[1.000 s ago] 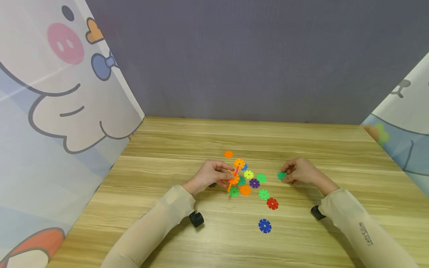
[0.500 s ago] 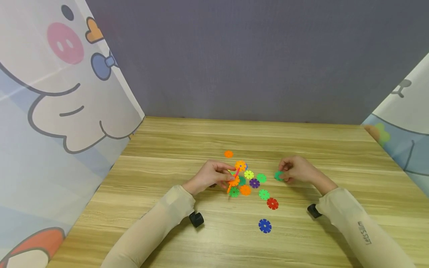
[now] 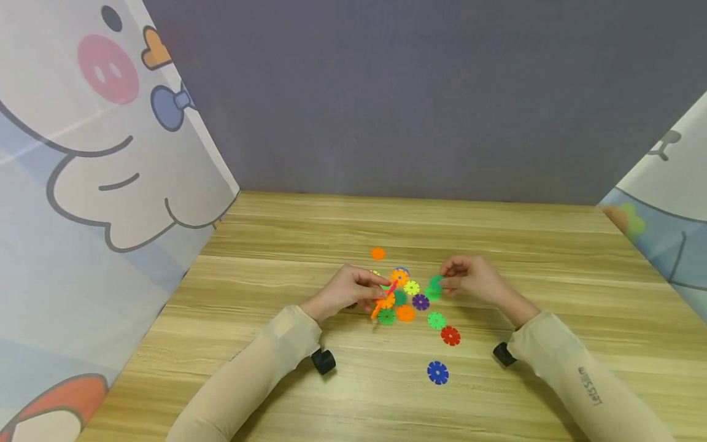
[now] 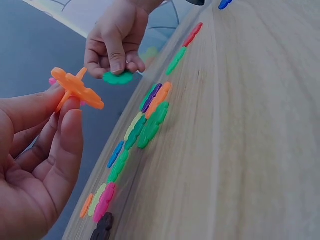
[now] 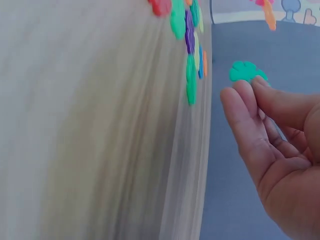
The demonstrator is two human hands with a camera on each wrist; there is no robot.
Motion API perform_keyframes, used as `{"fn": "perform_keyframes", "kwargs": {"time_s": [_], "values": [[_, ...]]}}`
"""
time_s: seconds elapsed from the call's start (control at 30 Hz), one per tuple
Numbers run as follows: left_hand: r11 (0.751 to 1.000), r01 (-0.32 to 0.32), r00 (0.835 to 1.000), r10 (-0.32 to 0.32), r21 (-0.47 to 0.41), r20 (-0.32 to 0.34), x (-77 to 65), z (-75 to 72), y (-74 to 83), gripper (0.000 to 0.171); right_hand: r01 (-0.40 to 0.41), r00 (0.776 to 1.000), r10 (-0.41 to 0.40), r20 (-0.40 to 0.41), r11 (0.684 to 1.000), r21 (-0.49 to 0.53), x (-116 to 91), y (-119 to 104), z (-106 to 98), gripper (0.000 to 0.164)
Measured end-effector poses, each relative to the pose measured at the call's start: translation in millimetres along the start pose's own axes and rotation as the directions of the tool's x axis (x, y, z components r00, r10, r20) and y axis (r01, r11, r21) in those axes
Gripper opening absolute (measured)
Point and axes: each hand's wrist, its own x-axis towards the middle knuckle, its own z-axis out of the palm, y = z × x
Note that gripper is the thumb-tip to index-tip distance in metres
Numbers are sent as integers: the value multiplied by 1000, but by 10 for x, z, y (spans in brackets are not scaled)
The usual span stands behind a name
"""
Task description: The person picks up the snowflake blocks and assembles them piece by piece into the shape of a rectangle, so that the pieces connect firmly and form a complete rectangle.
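In the head view my left hand (image 3: 348, 291) pinches a small joined piece of orange and pink snowflake discs (image 3: 400, 278), with slots round their edges. The left wrist view shows the orange discs (image 4: 77, 89) crossing each other, gripped between thumb and fingers. My right hand (image 3: 477, 282) pinches one green snowflake disc (image 5: 244, 71) by its edge, thumb against fingertips. Both hands are raised above the table, and the green disc is apart from the joined piece. Below them lie a purple disc (image 3: 421, 302) and a yellow disc (image 3: 411, 287).
More loose discs lie flat on the wooden table (image 3: 331, 405): red (image 3: 450, 336), dark blue (image 3: 438, 372), orange (image 3: 378, 253) and several green ones. A pink disc (image 4: 104, 202) and a black disc (image 4: 102, 228) lie near the left hand. A grey panel (image 3: 420, 98) stands behind.
My right hand has moved left with the green disc, toward the left hand. The left hand stays nearly in place, its joined discs tilting slightly to the right.
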Motion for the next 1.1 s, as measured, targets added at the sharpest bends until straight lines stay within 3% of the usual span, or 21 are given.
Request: {"fn": "perform_keyframes", "kwargs": {"time_s": [0.33,0.6,1.1], "values": [[1000,20,1000,-20,19,-4,5,6,3,20,44,996,-41,-74,998,45,0,-80,169,12],[999,-9,1000,9,37,11,14,16,-8,18,117,987,-110,-114,991,59,10,-112,251,8],[996,-11,997,4,92,80,14,39,16,23,195,980,-193,-45,979,63,12,-86,257,6]]}}
